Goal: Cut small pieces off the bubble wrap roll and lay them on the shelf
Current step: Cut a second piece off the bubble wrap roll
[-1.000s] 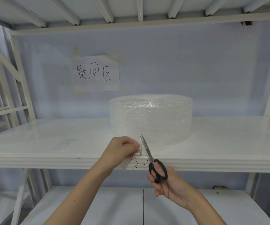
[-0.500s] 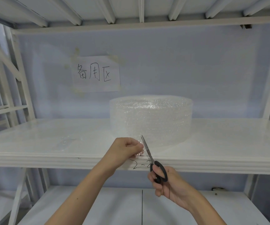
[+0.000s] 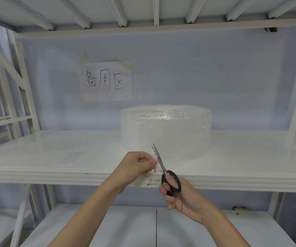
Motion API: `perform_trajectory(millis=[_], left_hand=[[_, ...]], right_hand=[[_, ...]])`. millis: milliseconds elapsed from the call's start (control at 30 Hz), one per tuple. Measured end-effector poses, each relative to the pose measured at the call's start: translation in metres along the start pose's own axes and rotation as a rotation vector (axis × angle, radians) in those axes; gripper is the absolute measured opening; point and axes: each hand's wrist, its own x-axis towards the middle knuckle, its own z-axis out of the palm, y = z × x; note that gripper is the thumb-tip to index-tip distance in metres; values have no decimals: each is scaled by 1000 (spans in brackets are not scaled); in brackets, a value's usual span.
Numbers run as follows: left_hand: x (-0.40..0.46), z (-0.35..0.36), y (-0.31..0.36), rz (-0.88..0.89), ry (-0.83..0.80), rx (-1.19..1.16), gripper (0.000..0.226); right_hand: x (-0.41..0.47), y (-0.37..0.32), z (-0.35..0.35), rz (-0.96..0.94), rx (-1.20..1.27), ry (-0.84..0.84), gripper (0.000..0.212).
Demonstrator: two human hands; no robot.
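Observation:
A wide roll of clear bubble wrap (image 3: pixel 166 130) stands on the white shelf (image 3: pixel 241 157), at its middle. A loose flap runs from the roll toward the front edge. My left hand (image 3: pixel 137 164) pinches the end of that flap just above the shelf's front edge. My right hand (image 3: pixel 177 196) grips black-handled scissors (image 3: pixel 163 171), blades pointing up and away, nearly closed against the flap right beside my left fingers. A small clear piece of bubble wrap (image 3: pixel 72 155) lies flat on the shelf to the left.
A paper sign with handwriting (image 3: pixel 106 81) is taped to the back wall. White uprights (image 3: pixel 21 82) frame both sides. Another shelf (image 3: pixel 125 227) lies below, and beams of an upper shelf (image 3: pixel 157 24) run overhead.
The scissor blades have closed further on the flap next to my left fingers. Both hands stay at the shelf's front edge.

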Motion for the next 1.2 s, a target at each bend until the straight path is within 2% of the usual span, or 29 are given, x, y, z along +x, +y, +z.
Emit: perform_trajectory(millis=[200, 367, 567, 733, 1033, 1200], left_hand=[[-3, 0, 5, 16, -79, 24, 7], [-5, -5, 8, -9, -95, 46, 8], [-4, -4, 14, -95, -14, -63, 38], [0, 4, 16, -21, 106, -91, 21], [-3, 10, 18, 16, 63, -97, 16], [-5, 7, 20, 35, 21, -55, 13]], right_hand=[[1, -4, 2, 7, 36, -13, 46], [-2, -7, 9, -25, -41, 29, 44], [-5, -10, 12, -50, -53, 49, 37], [-5, -8, 9, -53, -71, 61, 39], [-10, -24, 5, 8, -112, 17, 41], [-6, -28, 9, -44, -124, 41, 43]])
